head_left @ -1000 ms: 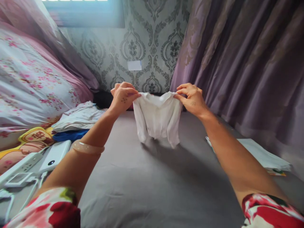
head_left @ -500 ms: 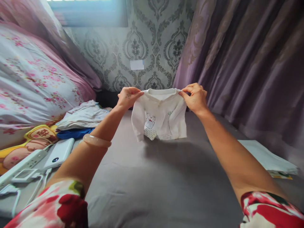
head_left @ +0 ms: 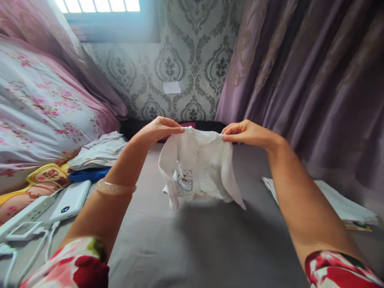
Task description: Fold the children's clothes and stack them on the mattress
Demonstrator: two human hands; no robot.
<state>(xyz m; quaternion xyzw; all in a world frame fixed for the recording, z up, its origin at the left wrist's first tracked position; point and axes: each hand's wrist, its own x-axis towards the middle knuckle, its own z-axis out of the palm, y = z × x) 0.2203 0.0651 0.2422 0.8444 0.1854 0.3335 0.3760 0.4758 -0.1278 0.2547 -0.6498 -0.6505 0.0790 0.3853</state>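
Note:
A small white long-sleeved baby shirt (head_left: 204, 164) hangs stretched between my hands above the grey bed sheet (head_left: 144, 240). It has a cartoon animal print at the lower left of its front. My left hand (head_left: 163, 127) pinches one shoulder between thumb and fingers. At the other shoulder, my right hand (head_left: 246, 134) holds the cloth in a similar pinch. Both sleeves dangle, and a shadow falls on the sheet below the shirt.
Folded clothes (head_left: 97, 150) are piled at the left, by a yellow cartoon cushion (head_left: 48, 176). Nearer lie a white power bank (head_left: 70, 200), a power strip (head_left: 27, 212) and cables. Folded white cloth (head_left: 342, 200) lies at the right, below purple curtains (head_left: 300, 92).
Both hands have come lower in the view with the shirt between them. The sleeves now hang more outward, and the shirt's front faces me more fully.

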